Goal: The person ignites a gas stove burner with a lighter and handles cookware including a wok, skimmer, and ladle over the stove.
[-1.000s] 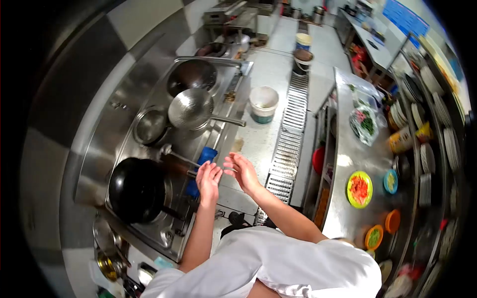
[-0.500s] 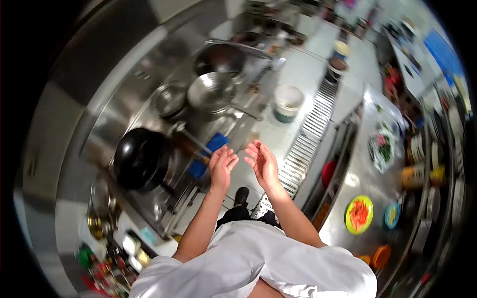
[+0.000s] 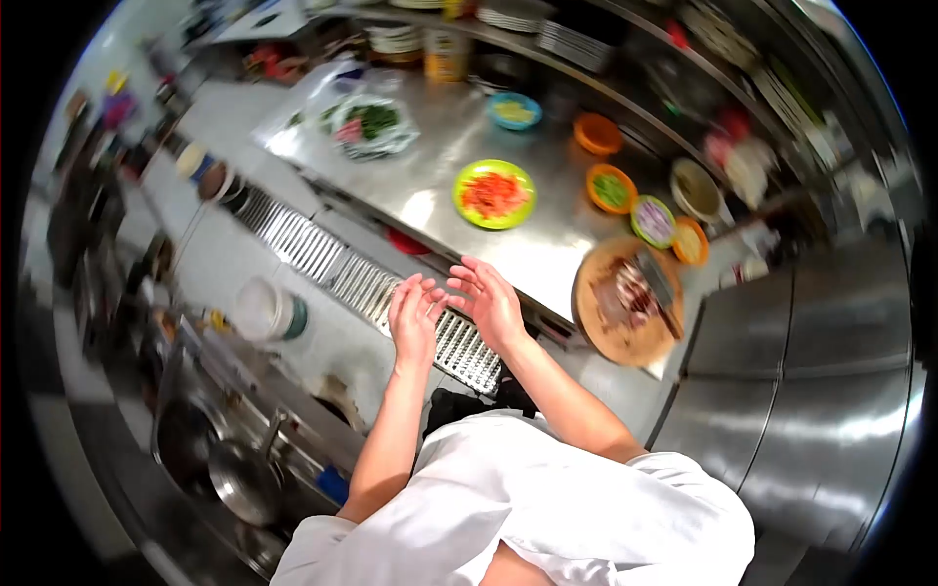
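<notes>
My left hand (image 3: 414, 317) is raised in front of my body over the floor grate, fingers apart and palm turned inward. Close beside it, my right hand (image 3: 487, 301) is held up the same way near the counter's front edge, with nothing in it. A bright green plate (image 3: 531, 213) of chopped red food (image 3: 493, 194) sits on the steel counter (image 3: 430, 200) beyond my hands. To the right, a round wooden cutting board (image 3: 598, 327) carries a cleaver (image 3: 657, 283) and some cut meat (image 3: 633, 296).
Small bowls line the counter's back: a blue bowl (image 3: 514, 110), an orange bowl (image 3: 597, 134) and several others. A plastic bag of greens (image 3: 376, 127) lies at the left. A white bucket (image 3: 266, 309) stands on the floor by the grate (image 3: 332, 262); a wok (image 3: 244, 479) is at lower left.
My view has turned right, from the stove toward the counter, bringing the cutting board and steel doors into sight. Both hands stay raised and empty, now closer together.
</notes>
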A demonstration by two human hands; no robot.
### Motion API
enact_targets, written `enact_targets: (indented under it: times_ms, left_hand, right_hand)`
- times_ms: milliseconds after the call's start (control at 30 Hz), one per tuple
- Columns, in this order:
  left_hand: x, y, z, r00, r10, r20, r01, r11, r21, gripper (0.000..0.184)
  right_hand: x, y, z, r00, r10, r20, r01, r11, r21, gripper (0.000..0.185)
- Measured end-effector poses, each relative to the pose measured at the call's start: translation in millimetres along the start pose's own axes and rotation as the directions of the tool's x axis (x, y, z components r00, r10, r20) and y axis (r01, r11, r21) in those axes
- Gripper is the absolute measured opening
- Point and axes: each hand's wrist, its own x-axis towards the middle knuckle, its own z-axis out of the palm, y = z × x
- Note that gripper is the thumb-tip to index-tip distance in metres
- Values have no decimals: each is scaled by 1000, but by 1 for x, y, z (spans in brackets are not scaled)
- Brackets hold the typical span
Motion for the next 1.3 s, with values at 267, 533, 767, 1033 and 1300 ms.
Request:
enact_targets:
  times_ms: [267,533,767,1033,1300]
  left_hand:
    - [8,-75,91,953,-213,214,188,973,133,29]
    - [15,-40,-52,958,285,-21,-282,956,75,28]
    - [-135,75,-150,485,524,-700,-682,728,71,24]
    - [-191,92,-281,165,345,-924,-810,582,72,20]
    - [-130,97,-373,288,163,-943,-764,633,-124,25]
  right_hand:
    - [-34,-70,-73,961,-207,-181,229,968,108,40]
    - [33,-19,-5,961,123,249,-86,984,-156,40]
    - [24,143,119,589,666,457,-516,745,-422,39]
    - [0,308,199,373,834,408,-421,543,-727,39]
    - [43,436,211,193,845,498,473,365,-802,37]
